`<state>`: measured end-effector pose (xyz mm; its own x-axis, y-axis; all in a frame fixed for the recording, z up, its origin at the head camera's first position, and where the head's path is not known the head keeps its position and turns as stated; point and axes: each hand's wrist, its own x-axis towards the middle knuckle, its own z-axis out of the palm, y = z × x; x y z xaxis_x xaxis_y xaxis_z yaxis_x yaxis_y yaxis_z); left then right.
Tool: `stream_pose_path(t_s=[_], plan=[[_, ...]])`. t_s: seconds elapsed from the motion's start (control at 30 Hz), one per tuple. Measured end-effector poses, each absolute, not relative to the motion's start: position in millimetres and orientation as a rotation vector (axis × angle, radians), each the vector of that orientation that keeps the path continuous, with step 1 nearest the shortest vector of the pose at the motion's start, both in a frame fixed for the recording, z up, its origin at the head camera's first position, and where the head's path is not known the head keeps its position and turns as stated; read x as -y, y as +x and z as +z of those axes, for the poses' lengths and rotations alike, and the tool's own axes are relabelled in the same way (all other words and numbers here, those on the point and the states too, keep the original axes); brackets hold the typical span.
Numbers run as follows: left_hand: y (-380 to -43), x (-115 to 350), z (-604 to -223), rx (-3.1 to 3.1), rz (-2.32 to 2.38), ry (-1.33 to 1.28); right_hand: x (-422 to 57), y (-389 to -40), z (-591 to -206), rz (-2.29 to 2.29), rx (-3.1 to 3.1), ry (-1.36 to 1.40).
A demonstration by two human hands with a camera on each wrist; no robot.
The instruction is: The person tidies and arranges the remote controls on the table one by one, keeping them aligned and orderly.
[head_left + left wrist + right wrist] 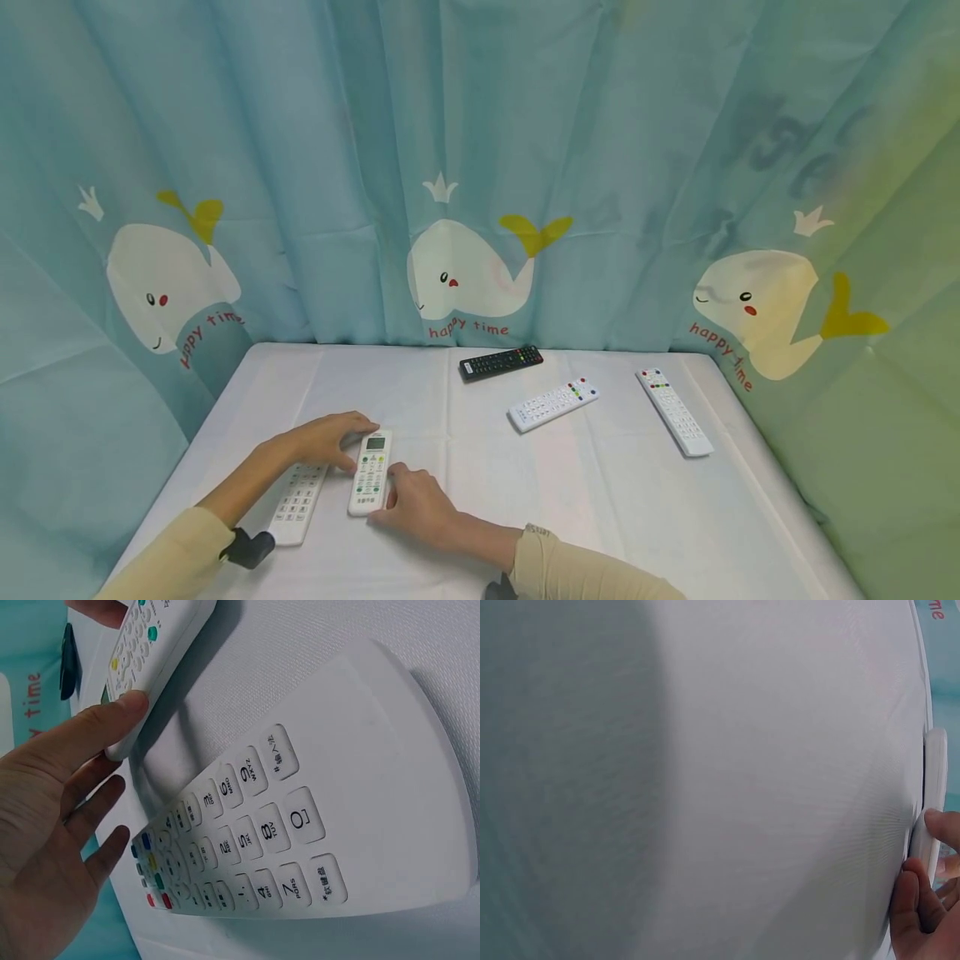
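A white air-conditioner remote point(369, 475) with a small grey screen at its far end sits between both hands. My left hand point(326, 440) holds its screen end, thumb point(131, 709) along one long side and a finger at the tip. With thumb and fingers, my right hand point(422, 507) grips the lower right side and near end of that remote, whose pale edge point(935, 772) shows at the right of the right wrist view. Beneath the left wrist lies a second white remote point(390, 780) with number keys, face up on the table.
A black remote point(501, 363) lies at the table's back edge. White remotes with coloured buttons lie at the middle right point(553, 406) and far right point(675, 412). A teal curtain point(360, 150) with whale prints hangs behind the white tablecloth point(570, 492).
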<state>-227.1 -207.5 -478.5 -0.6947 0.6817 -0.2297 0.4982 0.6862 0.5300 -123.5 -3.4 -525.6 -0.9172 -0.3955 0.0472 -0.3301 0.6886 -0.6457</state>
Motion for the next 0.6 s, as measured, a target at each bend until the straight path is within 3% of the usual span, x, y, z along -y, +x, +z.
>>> stream_pose_path(t_s=[0.6], plan=[[-226.1,210.3,-478.8,-2.492,0.604,0.871,-3.1,-125.7,-526.2,-1.049,-2.779,-0.640]])
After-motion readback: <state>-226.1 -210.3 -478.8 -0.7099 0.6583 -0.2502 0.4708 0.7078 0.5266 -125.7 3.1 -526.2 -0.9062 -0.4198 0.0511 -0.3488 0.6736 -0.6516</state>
